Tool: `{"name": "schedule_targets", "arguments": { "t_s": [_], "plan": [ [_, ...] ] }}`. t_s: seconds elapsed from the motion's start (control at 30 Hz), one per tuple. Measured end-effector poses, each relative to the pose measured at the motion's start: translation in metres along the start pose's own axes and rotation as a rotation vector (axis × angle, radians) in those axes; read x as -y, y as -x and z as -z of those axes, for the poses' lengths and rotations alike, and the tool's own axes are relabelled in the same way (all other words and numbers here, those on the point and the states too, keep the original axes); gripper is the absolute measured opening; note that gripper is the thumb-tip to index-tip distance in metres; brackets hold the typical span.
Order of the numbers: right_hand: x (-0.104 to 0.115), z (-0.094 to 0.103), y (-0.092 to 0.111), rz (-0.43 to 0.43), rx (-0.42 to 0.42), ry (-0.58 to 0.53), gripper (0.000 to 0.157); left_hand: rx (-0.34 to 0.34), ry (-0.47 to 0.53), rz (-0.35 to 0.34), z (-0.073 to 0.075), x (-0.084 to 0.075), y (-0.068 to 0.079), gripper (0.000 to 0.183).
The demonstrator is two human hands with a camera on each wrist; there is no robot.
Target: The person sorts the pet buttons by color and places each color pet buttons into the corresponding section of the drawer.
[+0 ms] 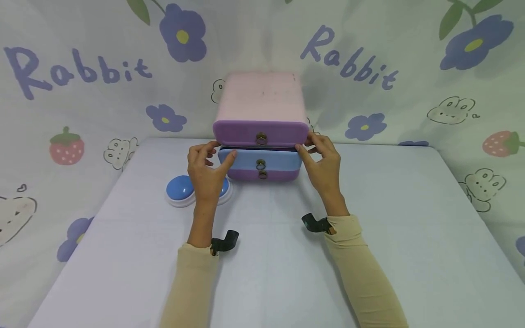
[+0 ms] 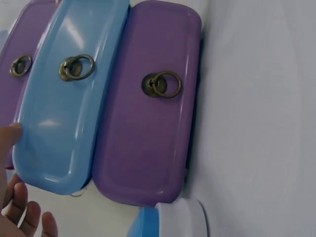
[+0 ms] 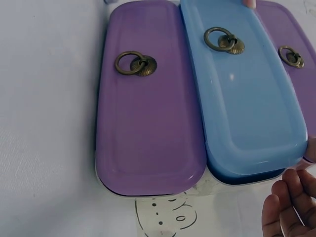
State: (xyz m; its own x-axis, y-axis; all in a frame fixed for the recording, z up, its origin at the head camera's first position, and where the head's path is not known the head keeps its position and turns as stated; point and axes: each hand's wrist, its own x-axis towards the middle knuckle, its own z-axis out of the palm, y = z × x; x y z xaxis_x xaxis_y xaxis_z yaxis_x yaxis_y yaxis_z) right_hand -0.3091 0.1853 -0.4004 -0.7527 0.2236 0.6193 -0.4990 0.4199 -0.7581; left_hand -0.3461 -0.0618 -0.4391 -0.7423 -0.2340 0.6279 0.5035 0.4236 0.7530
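A stacked drawer cabinet has purple drawers above (image 1: pixel 283 133) and below (image 2: pixel 148 103), with a blue drawer (image 1: pixel 279 160) between them. The blue front stands out from the cabinet, with a dark gap along its top. At its left end is my left hand (image 1: pixel 207 175), its thumb on the upper edge and its other fingers loosely bent beside the cabinet. My right hand (image 1: pixel 324 168) touches the blue drawer's upper right corner with the thumb. In the right wrist view, its lower fingers (image 3: pixel 291 207) extend off the drawer's end; the index finger is hidden there.
Two round blue-topped buttons with white bases stand left of the cabinet; one (image 1: pixel 179 188) is plainly visible, the other (image 1: pixel 224 187) partly behind my left wrist. A white table (image 1: pixel 262 273) lies below, with a printed cloth (image 1: pixel 262 36) behind. Each drawer carries a ring pull (image 2: pixel 163 85).
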Motion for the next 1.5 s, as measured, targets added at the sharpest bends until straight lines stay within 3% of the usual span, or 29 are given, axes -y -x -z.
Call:
{"name": "schedule_targets", "arguments": {
  "t_s": [0.47, 0.7, 1.07, 1.17, 1.37, 1.5],
  "plan": [
    [0.000, -0.004, 0.000, 0.007, 0.002, -0.017, 0.039, -0.127, 0.003, 0.036, -0.010, -0.002, 0.001, 0.043],
    [-0.035, -0.008, 0.001, 0.024, 0.002, -0.023, 0.043, -0.134, -0.001, 0.049, -0.012, -0.001, 0.002, 0.042],
    [-0.044, -0.004, 0.000, 0.136, 0.016, 0.075, 0.046, -0.211, 0.071, 0.143, -0.012, -0.008, 0.010, 0.029],
    [-0.046, -0.004, 0.000, 0.146, 0.016, 0.083, 0.047, -0.146, 0.071, 0.160, -0.012, -0.012, 0.023, 0.022],
    [-0.047, -0.004, 0.000, 0.144, 0.000, 0.054, 0.046, 0.119, 0.069, 0.159, -0.024, -0.013, 0.048, 0.014],
    [-0.044, -0.006, 0.000, 0.145, -0.008, 0.043, 0.046, 0.238, 0.003, 0.205, -0.032, -0.008, 0.057, 0.017]
  ]
}}
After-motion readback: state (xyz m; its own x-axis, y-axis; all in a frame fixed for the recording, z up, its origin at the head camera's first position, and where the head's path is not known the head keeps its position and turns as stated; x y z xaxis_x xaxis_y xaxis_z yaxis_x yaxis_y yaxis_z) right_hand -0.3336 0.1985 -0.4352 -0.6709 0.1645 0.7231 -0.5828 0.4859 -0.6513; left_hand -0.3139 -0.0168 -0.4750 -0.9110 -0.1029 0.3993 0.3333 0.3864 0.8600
